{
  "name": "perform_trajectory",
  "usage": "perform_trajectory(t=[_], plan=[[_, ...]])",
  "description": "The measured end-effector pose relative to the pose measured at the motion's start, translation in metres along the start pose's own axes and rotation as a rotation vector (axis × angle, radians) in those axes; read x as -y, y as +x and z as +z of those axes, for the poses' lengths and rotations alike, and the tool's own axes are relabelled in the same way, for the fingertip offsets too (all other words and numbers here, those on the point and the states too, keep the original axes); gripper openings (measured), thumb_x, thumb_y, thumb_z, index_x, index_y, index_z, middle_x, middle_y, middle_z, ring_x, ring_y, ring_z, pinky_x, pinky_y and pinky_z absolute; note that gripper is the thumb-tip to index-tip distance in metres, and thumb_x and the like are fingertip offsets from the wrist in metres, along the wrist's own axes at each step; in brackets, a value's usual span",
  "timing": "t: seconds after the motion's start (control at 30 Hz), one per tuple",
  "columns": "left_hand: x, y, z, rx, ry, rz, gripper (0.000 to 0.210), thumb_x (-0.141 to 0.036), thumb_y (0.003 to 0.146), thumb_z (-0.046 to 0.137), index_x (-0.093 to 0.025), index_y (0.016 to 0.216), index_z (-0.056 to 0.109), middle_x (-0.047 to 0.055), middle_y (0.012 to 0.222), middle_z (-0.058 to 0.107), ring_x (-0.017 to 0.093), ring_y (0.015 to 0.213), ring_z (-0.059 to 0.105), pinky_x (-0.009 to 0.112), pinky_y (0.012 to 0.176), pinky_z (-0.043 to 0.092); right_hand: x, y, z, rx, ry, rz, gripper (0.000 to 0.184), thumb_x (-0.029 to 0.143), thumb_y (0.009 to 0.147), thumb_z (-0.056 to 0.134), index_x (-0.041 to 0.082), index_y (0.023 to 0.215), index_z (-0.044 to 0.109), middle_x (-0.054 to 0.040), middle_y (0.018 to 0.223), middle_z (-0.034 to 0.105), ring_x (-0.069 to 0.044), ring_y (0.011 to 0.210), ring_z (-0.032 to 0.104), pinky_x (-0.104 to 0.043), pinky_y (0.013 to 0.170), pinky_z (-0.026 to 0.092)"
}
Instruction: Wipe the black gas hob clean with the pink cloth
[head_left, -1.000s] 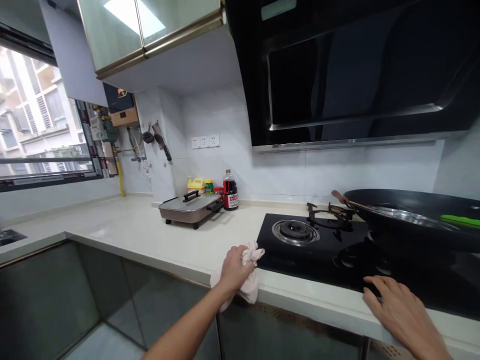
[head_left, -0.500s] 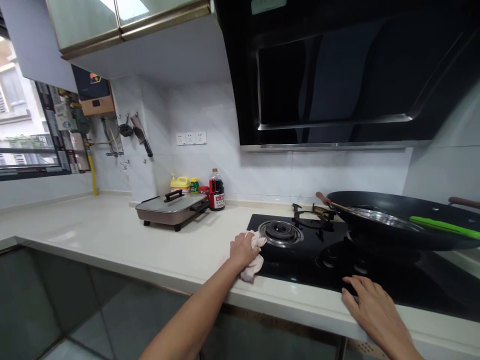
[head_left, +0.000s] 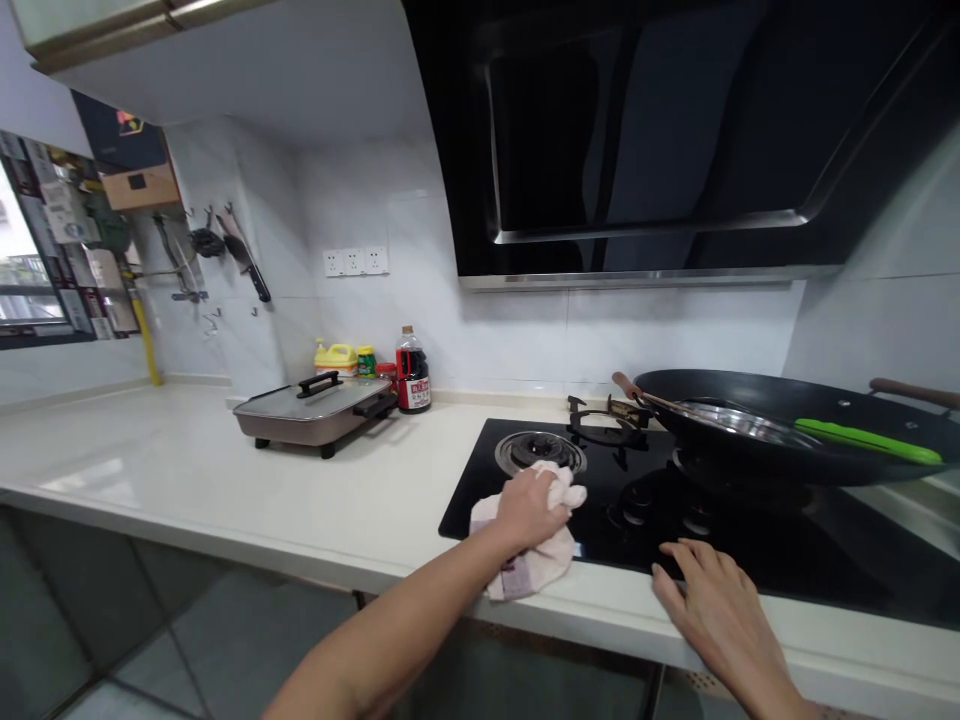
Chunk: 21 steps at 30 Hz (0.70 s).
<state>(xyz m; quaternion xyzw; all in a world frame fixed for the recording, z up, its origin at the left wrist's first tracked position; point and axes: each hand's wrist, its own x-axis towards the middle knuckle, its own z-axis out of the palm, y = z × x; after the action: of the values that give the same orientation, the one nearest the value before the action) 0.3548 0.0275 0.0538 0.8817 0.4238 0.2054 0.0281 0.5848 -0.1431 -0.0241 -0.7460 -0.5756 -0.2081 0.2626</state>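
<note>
My left hand (head_left: pixel 529 510) is closed on a pinkish-white cloth (head_left: pixel 536 572), pressing it against the front left part of the black glass stove (head_left: pixel 600 545). Part of the cloth drapes over the stove's front edge onto the pale counter. Just behind the hand is the left burner (head_left: pixel 540 450), with its round metal ring and no grate on it. My right hand (head_left: pixel 712 590) rests with fingers spread at the front edge of the stove and counter, holding nothing.
A large black wok (head_left: pixel 750 460) sits on the right burner, with a green-handled utensil (head_left: pixel 862 440) in it. A loose pan support (head_left: pixel 609 420) lies at the stove's back. Left on the counter (head_left: pixel 150 460) stand a lidded electric pan (head_left: pixel 315 410) and a dark sauce bottle (head_left: pixel 413 375).
My left hand has moved right with the cloth, from the stove's left edge to in front of the left burner. The cloth is more spread out. The view has shifted right.
</note>
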Motion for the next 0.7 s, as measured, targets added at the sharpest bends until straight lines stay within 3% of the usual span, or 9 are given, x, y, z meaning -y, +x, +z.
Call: perform_trajectory(t=[0.2, 0.37, 0.57, 0.7], plan=[[-0.063, 0.031, 0.022, 0.046, -0.08, 0.085, 0.054, -0.053, 0.09, 0.055, -0.027, 0.138, 0.057, 0.009, 0.142, 0.062, 0.031, 0.134, 0.053, 0.044, 0.113, 0.043, 0.0, 0.001, -0.002, 0.004, -0.008, 0.005, 0.05, 0.045, 0.099, 0.034, 0.02, 0.119, 0.071, -0.014, 0.126, 0.066, -0.032, 0.114, 0.06, -0.05, 0.102, 0.045], [-0.083, 0.046, 0.022, 0.058, -0.1, 0.039, 0.054, -0.053, 0.088, 0.056, -0.026, 0.136, 0.058, 0.012, 0.142, 0.06, 0.035, 0.134, 0.053, 0.05, 0.113, 0.042, -0.003, 0.001, 0.0, 0.009, 0.006, 0.013, 0.049, 0.045, 0.098, 0.036, 0.02, 0.12, 0.071, -0.0137, 0.127, 0.067, -0.032, 0.114, 0.061, -0.05, 0.1, 0.047], [-0.072, -0.014, 0.01, 0.065, -0.119, 0.133, 0.052, -0.054, 0.088, 0.057, -0.03, 0.134, 0.06, 0.009, 0.142, 0.061, 0.033, 0.131, 0.055, 0.047, 0.109, 0.045, -0.008, 0.002, 0.002, 0.02, 0.059, 0.014, 0.054, 0.049, 0.098, 0.033, 0.02, 0.121, 0.073, -0.0129, 0.129, 0.067, -0.032, 0.115, 0.061, -0.049, 0.1, 0.048], [-0.048, -0.055, -0.007, 0.078, -0.162, 0.227, 0.051, -0.051, 0.085, 0.062, -0.033, 0.133, 0.06, 0.006, 0.144, 0.061, 0.032, 0.128, 0.056, 0.049, 0.107, 0.045, -0.01, 0.002, 0.003, 0.014, 0.075, 0.017, 0.055, 0.049, 0.098, 0.033, 0.02, 0.121, 0.073, -0.0134, 0.127, 0.067, -0.032, 0.113, 0.062, -0.049, 0.101, 0.048]])
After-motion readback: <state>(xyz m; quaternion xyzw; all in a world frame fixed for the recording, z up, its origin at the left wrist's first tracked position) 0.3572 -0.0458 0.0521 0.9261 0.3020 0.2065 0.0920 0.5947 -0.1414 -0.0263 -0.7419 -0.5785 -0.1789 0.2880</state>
